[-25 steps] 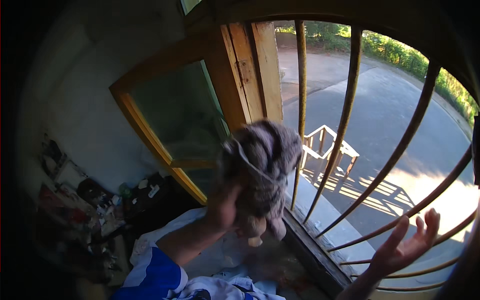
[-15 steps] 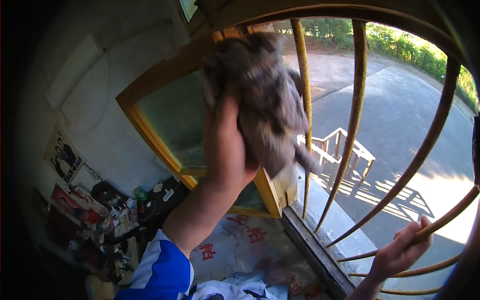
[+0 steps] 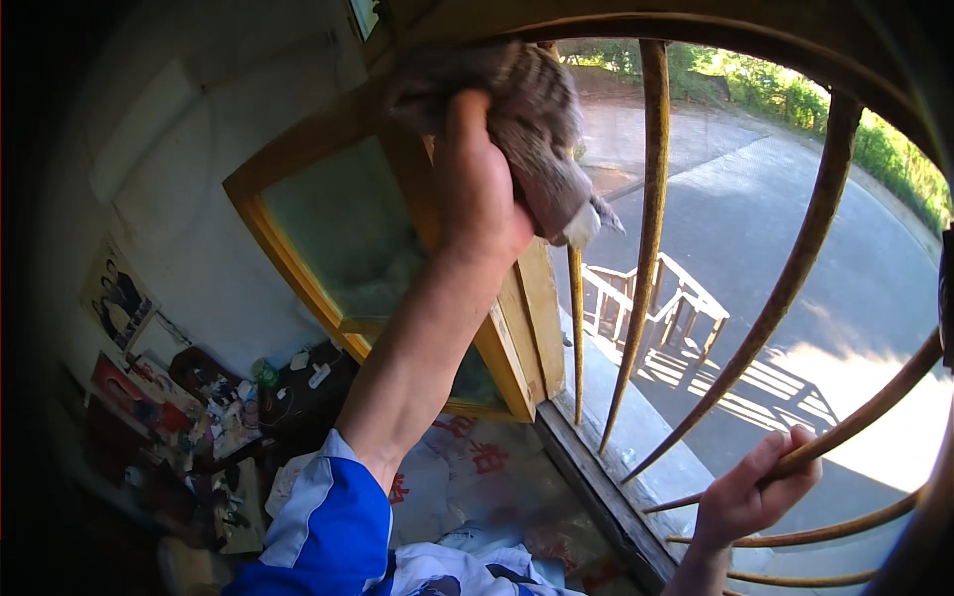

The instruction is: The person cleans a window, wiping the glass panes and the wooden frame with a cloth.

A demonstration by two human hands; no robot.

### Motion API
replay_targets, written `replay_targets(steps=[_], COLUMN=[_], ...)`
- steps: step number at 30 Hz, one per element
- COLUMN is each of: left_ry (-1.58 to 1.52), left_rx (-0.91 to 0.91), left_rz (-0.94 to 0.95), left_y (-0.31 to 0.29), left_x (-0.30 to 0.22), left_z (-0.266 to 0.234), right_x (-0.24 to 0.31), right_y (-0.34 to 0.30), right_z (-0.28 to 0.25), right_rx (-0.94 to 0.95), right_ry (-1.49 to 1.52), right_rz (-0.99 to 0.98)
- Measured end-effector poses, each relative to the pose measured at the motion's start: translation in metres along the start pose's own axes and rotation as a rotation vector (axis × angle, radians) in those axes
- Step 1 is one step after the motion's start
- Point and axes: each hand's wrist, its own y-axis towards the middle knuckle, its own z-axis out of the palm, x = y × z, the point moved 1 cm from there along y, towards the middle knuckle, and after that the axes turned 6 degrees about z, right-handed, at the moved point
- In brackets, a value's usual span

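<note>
A bunched grey-brown striped cloth (image 3: 537, 129) with a pale patch at its lower end is held up in my left hand (image 3: 480, 194). My fingers are mostly hidden behind it, and my thumb lies across its near side. The cloth is up near the top of the wooden window frame (image 3: 532, 328) and the leftmost bars; whether it touches them I cannot tell. At the lower right, my right hand (image 3: 750, 492) is closed around a rusty, yellowish window bar (image 3: 874, 412).
An inward-opened casement (image 3: 328, 233) with a yellow-brown frame stands left of the bars. Below it lies plastic sheeting (image 3: 447, 467) with red characters. A cluttered table (image 3: 229, 427) is against the left wall. Outside, white wooden railings (image 3: 686, 288) stand on paved ground.
My left hand and the cloth have moved up and slightly left in view. My right hand stays on the same bar, while the view has shifted slightly.
</note>
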Motion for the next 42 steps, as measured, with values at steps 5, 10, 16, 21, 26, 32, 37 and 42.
replay_targets(steps=[5,10,16,21,26,32,37,42], left_ry=[0.352,0.693,0.303,0.254,0.377,0.638,0.539,1.016], left_rx=[0.501,0.578,0.213,-0.072,-0.213,0.147,0.345,0.568], left_rz=[0.401,0.818,0.292,-0.028,0.158,0.448,0.502,0.919], left_y=[-0.036,-0.044,-0.040,-0.001,0.005,-0.045,-0.061,-0.088], left_x=[-0.008,-0.012,-0.007,-0.025,-0.011,-0.021,-0.019,-0.029], left_z=[0.021,0.036,0.007,-0.021,0.019,0.048,0.057,0.097], right_x=[-0.007,-0.009,-0.008,-0.003,-0.008,-0.008,0.002,-0.008], right_y=[0.004,0.004,0.011,0.008,0.004,0.004,0.005,0.004], right_z=[-0.001,-0.005,0.001,-0.001,0.002,0.000,0.005,0.003], right_rx=[0.028,0.073,0.080,0.070,0.043,0.038,0.036,0.000], right_ry=[-0.073,0.044,0.055,0.041,0.042,0.046,0.060,0.008], right_rz=[-0.069,0.016,-0.075,-0.079,-0.039,-0.023,-0.050,0.004])
